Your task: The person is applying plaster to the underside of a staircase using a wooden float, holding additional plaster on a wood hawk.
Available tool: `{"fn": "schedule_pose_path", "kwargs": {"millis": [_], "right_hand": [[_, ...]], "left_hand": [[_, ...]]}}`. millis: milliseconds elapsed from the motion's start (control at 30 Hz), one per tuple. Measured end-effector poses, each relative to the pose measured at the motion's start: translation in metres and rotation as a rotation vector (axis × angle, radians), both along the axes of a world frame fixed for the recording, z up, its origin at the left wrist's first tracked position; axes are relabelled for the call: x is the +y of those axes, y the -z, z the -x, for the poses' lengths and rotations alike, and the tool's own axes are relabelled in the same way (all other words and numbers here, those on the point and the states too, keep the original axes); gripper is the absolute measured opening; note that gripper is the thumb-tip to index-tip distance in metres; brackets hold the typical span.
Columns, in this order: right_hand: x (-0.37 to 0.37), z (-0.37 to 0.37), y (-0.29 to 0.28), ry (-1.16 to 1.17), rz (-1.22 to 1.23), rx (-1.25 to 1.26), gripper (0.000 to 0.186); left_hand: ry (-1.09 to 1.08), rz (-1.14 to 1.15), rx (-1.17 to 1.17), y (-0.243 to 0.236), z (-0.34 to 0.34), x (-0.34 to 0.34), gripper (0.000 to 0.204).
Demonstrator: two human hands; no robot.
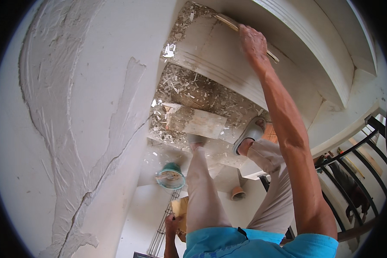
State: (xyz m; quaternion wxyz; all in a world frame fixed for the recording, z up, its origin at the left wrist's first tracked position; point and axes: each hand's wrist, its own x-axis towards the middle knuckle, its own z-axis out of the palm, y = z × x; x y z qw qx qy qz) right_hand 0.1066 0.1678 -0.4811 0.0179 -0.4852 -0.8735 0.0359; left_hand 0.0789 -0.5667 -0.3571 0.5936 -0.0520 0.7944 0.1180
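Note:
My right hand stretches up over the higher step, closed round a long, narrow tool with a pale wooden edge. The tool lies slantwise across that step, and its working side is hidden. Low in the picture, beside my left leg, my left hand grips a yellowish, block-like thing; my leg and shirt partly hide it. White flakes and grey crumbs litter the steps. A worn, flat board lies among them just ahead of my feet.
A wall with rough plaster patches and a long crack rises at the left. Curved steps climb at the top right. Black railing bars stand at the right. Below are a green bucket, a terracotta pot and thin metal rods.

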Motion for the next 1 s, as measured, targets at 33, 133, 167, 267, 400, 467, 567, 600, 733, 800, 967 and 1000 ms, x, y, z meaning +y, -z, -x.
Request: {"fn": "schedule_pose_path", "kwargs": {"millis": [33, 133, 167, 267, 400, 467, 567, 600, 733, 800, 967, 1000], "right_hand": [[0.001, 0.005, -0.003, -0.007, 0.003, 0.019, 0.019], [-0.002, 0.015, -0.007, -0.083, 0.001, 0.090, 0.019], [-0.005, 0.015, -0.007, -0.142, -0.006, 0.124, 0.020], [-0.006, 0.023, -0.016, -0.119, -0.010, 0.172, 0.020], [0.008, 0.041, -0.025, -0.117, -0.103, 0.239, 0.019], [0.018, 0.058, -0.020, -0.073, -0.003, 0.140, 0.030], [0.018, 0.081, -0.012, -0.052, 0.029, 0.072, 0.026], [0.018, 0.087, -0.012, -0.050, 0.025, 0.071, 0.025], [0.004, 0.095, -0.014, -0.081, 0.049, 0.059, 0.019], [-0.008, 0.091, -0.003, -0.214, -0.005, 0.149, 0.021], [-0.041, 0.079, -0.014, -0.389, 0.091, 0.186, 0.026], [-0.037, 0.081, -0.020, -0.313, 0.090, 0.181, 0.026]], "left_hand": [[-0.060, -0.006, -0.008, 0.002, -0.001, -0.005, 0.022], [-0.155, -0.008, -0.018, 0.008, -0.005, -0.012, 0.023], [-0.126, 0.005, -0.011, 0.000, 0.000, 0.006, 0.024], [-0.107, 0.016, 0.001, -0.013, 0.005, 0.027, 0.025], [-0.102, 0.040, 0.005, -0.014, 0.006, 0.028, 0.026], [-0.136, 0.022, 0.000, -0.008, 0.002, 0.013, 0.026], [-0.119, 0.029, 0.021, -0.007, -0.001, 0.005, 0.027], [-0.102, 0.037, 0.033, -0.008, -0.001, 0.005, 0.027], [-0.060, -0.008, 0.022, 0.000, -0.010, -0.013, 0.026], [-0.008, 0.008, 0.023, 0.003, -0.009, -0.005, 0.026], [-0.046, -0.058, 0.033, -0.002, -0.012, 0.012, 0.017], [-0.090, -0.049, 0.022, -0.003, -0.013, 0.012, 0.017]]}}
